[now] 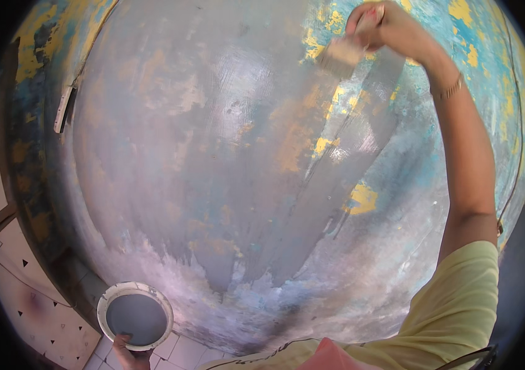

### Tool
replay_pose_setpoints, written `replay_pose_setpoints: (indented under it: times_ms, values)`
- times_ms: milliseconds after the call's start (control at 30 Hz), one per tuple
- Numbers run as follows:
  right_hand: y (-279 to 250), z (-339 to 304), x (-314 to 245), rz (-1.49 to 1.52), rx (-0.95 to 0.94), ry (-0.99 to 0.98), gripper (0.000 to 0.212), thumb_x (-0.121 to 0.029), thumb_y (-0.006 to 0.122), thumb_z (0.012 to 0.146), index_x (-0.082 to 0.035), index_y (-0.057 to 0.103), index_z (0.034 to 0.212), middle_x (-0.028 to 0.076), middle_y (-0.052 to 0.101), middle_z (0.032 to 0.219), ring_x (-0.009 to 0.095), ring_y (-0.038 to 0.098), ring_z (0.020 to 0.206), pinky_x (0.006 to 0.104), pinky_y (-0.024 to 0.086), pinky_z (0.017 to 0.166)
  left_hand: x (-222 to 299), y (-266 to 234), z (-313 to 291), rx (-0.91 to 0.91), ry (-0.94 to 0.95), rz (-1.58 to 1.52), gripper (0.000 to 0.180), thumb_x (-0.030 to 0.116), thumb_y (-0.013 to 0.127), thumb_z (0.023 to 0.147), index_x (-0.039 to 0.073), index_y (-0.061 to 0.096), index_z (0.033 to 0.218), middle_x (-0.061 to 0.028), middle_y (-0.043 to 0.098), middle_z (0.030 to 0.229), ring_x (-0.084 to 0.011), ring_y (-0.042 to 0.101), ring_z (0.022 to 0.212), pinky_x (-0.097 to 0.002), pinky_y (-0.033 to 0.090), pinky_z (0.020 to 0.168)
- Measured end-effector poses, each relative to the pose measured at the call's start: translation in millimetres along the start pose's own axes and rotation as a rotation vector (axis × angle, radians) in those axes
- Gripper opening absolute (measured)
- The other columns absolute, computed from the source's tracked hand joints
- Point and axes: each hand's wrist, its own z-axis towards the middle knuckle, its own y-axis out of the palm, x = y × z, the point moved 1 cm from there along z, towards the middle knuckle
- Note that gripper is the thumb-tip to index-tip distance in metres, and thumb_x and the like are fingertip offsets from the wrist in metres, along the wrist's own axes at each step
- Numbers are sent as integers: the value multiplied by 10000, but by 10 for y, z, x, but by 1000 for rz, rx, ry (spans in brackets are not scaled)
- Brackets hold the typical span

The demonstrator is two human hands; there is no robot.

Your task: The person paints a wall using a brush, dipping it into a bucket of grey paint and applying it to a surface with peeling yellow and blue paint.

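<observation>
My right hand (386, 28) is raised high at the upper right, fingers closed round the handle of a wide paintbrush (341, 57). Its bristles are at the wall (170, 123), where wet grey paint lies in broad streaks over old yellow and turquoise patches. Low on the left, my left hand (130, 356) grips the rim of a round white tub (165, 300), the thumb hooked over the edge. Grey paint (136, 319) fills much of the tub. The lower part of the left hand is cut off by the picture's edge.
A pale switch or socket strip (62, 111) hangs on a cable at the wall's left. Another cable (517, 142) runs down the right side. White floor tiles (179, 353) show below, and a white panel with small triangles (34, 296) stands at the lower left.
</observation>
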Motion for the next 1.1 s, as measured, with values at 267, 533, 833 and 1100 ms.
replay_pose_setpoints:
  times_ms: [267, 533, 833, 1100]
  values:
    - [-859, 1233, 368, -159, 502, -161, 77, 44, 644, 678, 1, 682, 730, 89, 640, 644, 147, 589, 599, 288, 463, 499, 11, -4, -144, 95, 85, -19, 666, 301, 561, 706, 83, 402, 1315, -133, 437, 1261, -341, 482, 1160, -555, 486, 829]
    - [-590, 2004, 953, -509, 970, -356, 105, -148, 717, 748, -53, 698, 707, 148, 658, 696, 303, 615, 624, 368, 482, 607, -140, -9, -151, 228, 121, -68, 654, 287, 569, 710, 77, 395, 1304, -140, 427, 1262, -343, 484, 1146, -563, 477, 843]
    - [196, 584, 914, -285, 296, -477, 55, -3, 637, 772, -26, 615, 818, 78, 626, 789, 212, 616, 736, 291, 483, 720, -20, 504, -382, 211, 168, 50, 685, 305, 554, 724, 86, 365, 1344, -142, 420, 1282, -342, 479, 1168, -561, 475, 864]
    - [493, -231, 423, 45, -21, -284, 63, -102, 644, 783, -40, 644, 793, 95, 585, 679, 267, 554, 639, 305, 455, 618, 99, 351, -272, 162, 54, -2, 697, 268, 541, 702, 111, 367, 1359, -135, 431, 1284, -354, 481, 1172, -584, 481, 850]
